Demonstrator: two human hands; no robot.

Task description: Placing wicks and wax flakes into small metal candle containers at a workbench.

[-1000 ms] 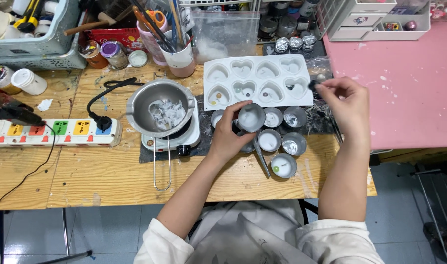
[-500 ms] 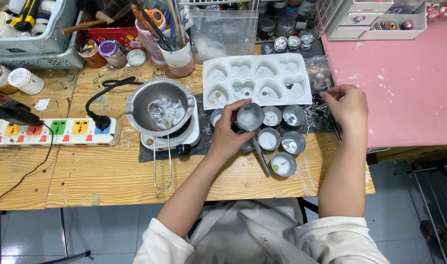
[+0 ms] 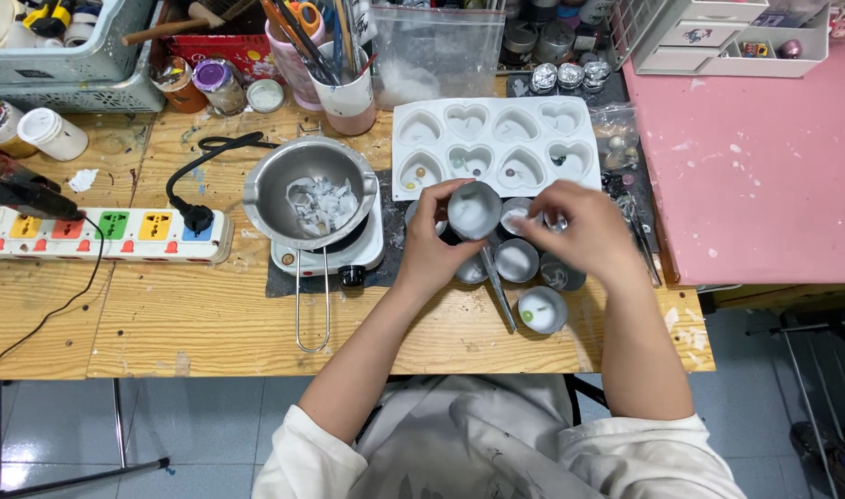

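My left hand (image 3: pixel 434 248) grips a small round metal cup (image 3: pixel 474 210) with white wax inside, held above a cluster of similar small cups (image 3: pixel 517 261). My right hand (image 3: pixel 581 231) hovers over those cups just right of the held one, fingers pinched together; whether they hold anything is hidden. Behind both hands lies a white heart-shaped silicone mould (image 3: pixel 493 146) with small coloured beads in some hearts. One more cup (image 3: pixel 542 310) with a green bead stands nearest me, beside a thin metal rod (image 3: pixel 499 291).
A metal pot (image 3: pixel 311 194) with white wax pieces sits on a small electric hot plate (image 3: pixel 328 254), its wire handle pointing toward me. A power strip (image 3: pixel 104 234) lies at left. Jars, a tool cup (image 3: pixel 346 88), crates and a plastic bag line the back. A pink table (image 3: pixel 760 166) stands at right.
My right hand has moved left from the mould's right edge to the cups beside the held cup. My left hand still holds the cup in about the same place.
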